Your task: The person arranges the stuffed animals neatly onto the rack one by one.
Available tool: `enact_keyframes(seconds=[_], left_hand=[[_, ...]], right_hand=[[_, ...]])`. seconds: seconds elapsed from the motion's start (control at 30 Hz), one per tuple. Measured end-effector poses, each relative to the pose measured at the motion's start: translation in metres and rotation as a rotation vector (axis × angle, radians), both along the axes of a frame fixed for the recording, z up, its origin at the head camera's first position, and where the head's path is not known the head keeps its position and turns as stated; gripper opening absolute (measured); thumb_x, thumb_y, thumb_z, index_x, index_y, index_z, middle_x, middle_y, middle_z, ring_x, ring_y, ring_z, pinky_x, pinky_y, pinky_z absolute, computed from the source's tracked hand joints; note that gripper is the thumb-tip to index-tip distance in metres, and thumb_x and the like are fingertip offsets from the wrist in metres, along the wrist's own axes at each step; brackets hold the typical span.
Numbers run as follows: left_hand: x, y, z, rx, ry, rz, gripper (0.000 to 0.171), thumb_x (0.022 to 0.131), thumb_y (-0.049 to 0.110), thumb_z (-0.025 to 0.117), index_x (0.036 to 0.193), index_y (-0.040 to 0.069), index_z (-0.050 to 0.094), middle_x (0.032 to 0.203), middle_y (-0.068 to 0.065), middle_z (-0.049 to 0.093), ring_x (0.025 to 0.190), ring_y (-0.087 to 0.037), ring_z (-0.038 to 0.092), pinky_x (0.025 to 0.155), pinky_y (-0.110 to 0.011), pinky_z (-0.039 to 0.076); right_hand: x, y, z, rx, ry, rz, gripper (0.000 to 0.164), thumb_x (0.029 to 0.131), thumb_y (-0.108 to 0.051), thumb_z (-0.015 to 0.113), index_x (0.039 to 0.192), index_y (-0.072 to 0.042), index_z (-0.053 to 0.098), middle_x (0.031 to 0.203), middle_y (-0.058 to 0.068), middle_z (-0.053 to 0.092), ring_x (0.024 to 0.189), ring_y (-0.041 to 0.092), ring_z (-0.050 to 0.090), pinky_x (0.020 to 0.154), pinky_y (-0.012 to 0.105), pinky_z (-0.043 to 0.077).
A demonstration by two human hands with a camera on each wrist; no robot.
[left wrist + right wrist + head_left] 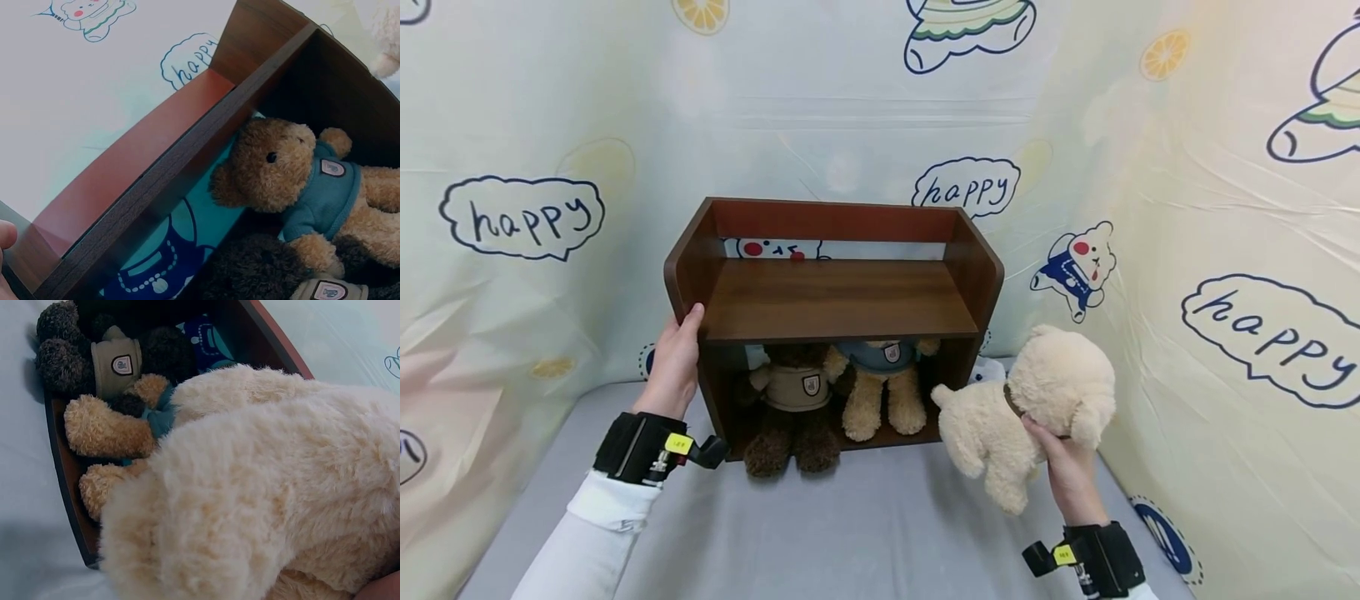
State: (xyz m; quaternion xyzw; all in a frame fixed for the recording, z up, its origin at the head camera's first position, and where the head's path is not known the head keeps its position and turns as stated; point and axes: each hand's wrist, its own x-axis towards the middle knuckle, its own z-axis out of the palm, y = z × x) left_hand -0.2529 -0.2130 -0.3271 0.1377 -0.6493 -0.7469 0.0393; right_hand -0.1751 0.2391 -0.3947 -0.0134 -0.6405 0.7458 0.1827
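Note:
My left hand (674,367) grips the left side panel of a brown wooden shelf (842,300), its thumb against the front edge. My right hand (1066,471) holds a cream plush dog (1000,425) under its neck, to the right of the shelf. The dog wears a dark collar and its head points right. In the lower compartment sit a dark brown teddy bear (793,408) in a beige top and a tan teddy bear (883,392) in a blue-green sweater. Their heads are mostly hidden from the head view; the left wrist view shows the tan bear's face.
The shelf stands on a grey cloth-covered table (880,533), near a pale printed curtain (820,142) at the back. Its top board (842,292) lies between two raised sides. Another printed curtain wall (1247,250) borders the right side.

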Motion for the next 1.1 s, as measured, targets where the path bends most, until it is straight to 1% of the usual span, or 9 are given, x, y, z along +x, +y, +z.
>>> enact_keyframes(seconds=[0.17, 0.37, 0.53, 0.77, 0.87, 1.1], left_hand=[[0.003, 0.0, -0.002, -0.004, 0.018, -0.011, 0.07, 0.092, 0.053, 0.034, 0.147, 0.027, 0.001, 0.153, 0.004, -0.007, 0.138, -0.02, -0.009, 0.108, -0.048, -0.009], [0.005, 0.0, -0.004, -0.005, 0.011, -0.007, 0.074, 0.089, 0.057, 0.036, 0.147, 0.027, 0.0, 0.153, 0.005, -0.007, 0.138, -0.021, -0.009, 0.107, -0.047, -0.01], [0.003, 0.001, -0.004, -0.014, 0.012, 0.004, 0.073, 0.089, 0.057, 0.036, 0.147, 0.028, 0.002, 0.153, 0.007, -0.006, 0.138, -0.02, -0.008, 0.107, -0.048, -0.011], [0.002, 0.001, -0.004, -0.023, 0.004, 0.014, 0.073, 0.089, 0.057, 0.035, 0.147, 0.028, 0.002, 0.153, 0.006, -0.006, 0.138, -0.021, -0.007, 0.107, -0.048, -0.011], [0.001, 0.002, -0.004, -0.026, 0.003, 0.017, 0.073, 0.089, 0.057, 0.035, 0.147, 0.028, 0.002, 0.153, 0.006, -0.006, 0.138, -0.021, -0.007, 0.107, -0.048, -0.011], [-0.001, 0.003, -0.004, -0.022, 0.01, 0.016, 0.071, 0.09, 0.056, 0.034, 0.147, 0.029, 0.001, 0.153, 0.007, -0.007, 0.138, -0.02, -0.008, 0.107, -0.047, -0.012]], right_hand=[[0.001, -0.003, 0.001, -0.026, -0.004, -0.004, 0.052, 0.078, 0.01, 0.064, 0.12, -0.01, 0.043, 0.118, 0.003, 0.047, 0.107, 0.015, 0.048, 0.085, 0.023, 0.044], [0.003, -0.004, 0.001, -0.03, -0.014, -0.017, 0.053, 0.077, 0.01, 0.064, 0.121, -0.01, 0.042, 0.118, 0.003, 0.047, 0.107, 0.015, 0.048, 0.085, 0.023, 0.044], [0.004, -0.004, 0.004, -0.037, -0.009, -0.021, 0.054, 0.077, 0.01, 0.064, 0.122, -0.012, 0.041, 0.12, 0.003, 0.045, 0.109, 0.015, 0.046, 0.086, 0.022, 0.043], [0.007, -0.005, 0.008, -0.054, 0.025, -0.017, 0.055, 0.077, 0.012, 0.063, 0.122, -0.01, 0.041, 0.12, 0.004, 0.045, 0.108, 0.015, 0.047, 0.087, 0.023, 0.043], [0.008, -0.005, 0.012, -0.04, 0.03, -0.018, 0.055, 0.077, 0.011, 0.064, 0.122, -0.011, 0.04, 0.12, 0.004, 0.045, 0.109, 0.015, 0.045, 0.088, 0.023, 0.041], [0.012, -0.005, 0.021, 0.02, -0.001, 0.005, 0.056, 0.079, 0.005, 0.065, 0.124, -0.014, 0.038, 0.122, 0.002, 0.041, 0.111, 0.015, 0.042, 0.088, 0.023, 0.04]])
